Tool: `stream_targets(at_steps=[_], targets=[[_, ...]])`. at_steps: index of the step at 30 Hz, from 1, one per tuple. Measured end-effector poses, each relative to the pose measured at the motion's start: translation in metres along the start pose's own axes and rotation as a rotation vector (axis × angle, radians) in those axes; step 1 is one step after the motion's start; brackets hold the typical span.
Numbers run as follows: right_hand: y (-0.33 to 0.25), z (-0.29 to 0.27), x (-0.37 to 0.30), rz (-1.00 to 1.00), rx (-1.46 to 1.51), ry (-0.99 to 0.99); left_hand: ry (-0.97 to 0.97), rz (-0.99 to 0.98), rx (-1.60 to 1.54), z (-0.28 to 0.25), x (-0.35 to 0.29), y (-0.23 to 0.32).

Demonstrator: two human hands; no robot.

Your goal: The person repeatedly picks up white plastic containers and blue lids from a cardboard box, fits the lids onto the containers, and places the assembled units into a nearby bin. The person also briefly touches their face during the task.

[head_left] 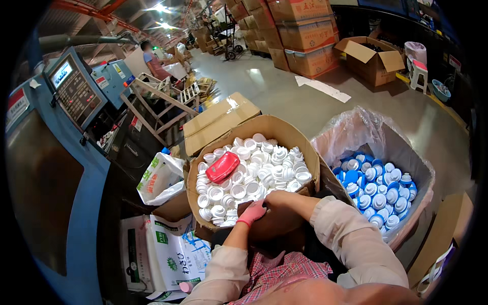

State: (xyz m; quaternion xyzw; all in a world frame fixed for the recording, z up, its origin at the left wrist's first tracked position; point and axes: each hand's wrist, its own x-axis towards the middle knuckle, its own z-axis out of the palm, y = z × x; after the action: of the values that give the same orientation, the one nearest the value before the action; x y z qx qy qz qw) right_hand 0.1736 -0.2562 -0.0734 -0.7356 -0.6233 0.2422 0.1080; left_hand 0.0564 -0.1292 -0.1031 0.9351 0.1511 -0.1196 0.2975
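My left hand (252,211), in a pink glove, is closed at the near edge of a large cardboard box (316,170). Right beside it, my right hand (278,199) is curled shut over the same edge, its back toward me. The two hands nearly meet; what their fingers hold is hidden beneath them. Many white plastic caps (238,191) with stepped tops fill this box. A red, rounded plastic piece (222,167) lies on top of them, at the left. To the right stands a plastic-lined box (426,168) holding many blue-and-white caps (379,201).
A blue machine with a control panel (76,91) stands at the left. A white plastic bag (163,178) and printed sacks (173,249) lie between. Behind are a closed carton (221,122), a wooden frame (160,104), stacked cartons (310,38), an open carton (373,63) and a person (155,61).
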Motion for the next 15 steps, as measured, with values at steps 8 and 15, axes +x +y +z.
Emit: stream_targets(at_steps=[8,15], targets=[[0.018,0.016,0.025,0.002,0.036,-0.027,0.005,-0.050,0.000,0.006,0.011,0.002],[0.006,0.009,0.021,0.004,0.040,0.019,0.017,-0.078,0.049,0.008,0.012,-0.009]])
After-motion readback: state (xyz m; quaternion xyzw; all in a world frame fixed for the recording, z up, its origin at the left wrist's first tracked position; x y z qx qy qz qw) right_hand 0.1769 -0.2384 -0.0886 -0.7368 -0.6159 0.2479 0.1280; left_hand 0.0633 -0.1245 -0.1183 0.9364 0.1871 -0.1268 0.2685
